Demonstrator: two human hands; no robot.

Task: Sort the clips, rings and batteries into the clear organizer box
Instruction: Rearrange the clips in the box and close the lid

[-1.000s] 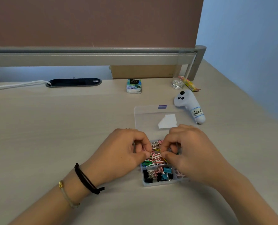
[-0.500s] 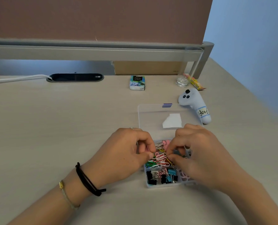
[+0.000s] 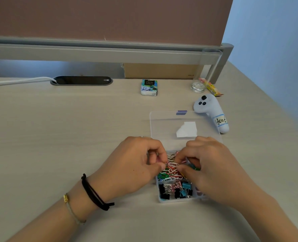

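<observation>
The clear organizer box (image 3: 177, 200) lies open on the desk, its lid (image 3: 164, 126) folded back flat with a white paper scrap on it. Coloured paper clips (image 3: 171, 172) fill a middle compartment. Black, pink and blue binder clips (image 3: 175, 190) fill the near one. My left hand (image 3: 136, 165) and my right hand (image 3: 212, 170) meet over the box, both pinching at a pink-and-white paper clip (image 3: 172, 164) between the fingertips. The right hand hides the box's right side. No rings or batteries show.
A white controller (image 3: 212, 112) with a handwritten label lies just beyond the lid on the right. A tissue pack (image 3: 149, 87), a small glass jar (image 3: 198, 87) and a yellow wrapper (image 3: 212, 88) stand at the back. A cable grommet (image 3: 82, 80) sits back left.
Both hands stay pinched together over the paper clip compartment with only small finger movements. The view has shifted slightly, so everything sits a little further right.
</observation>
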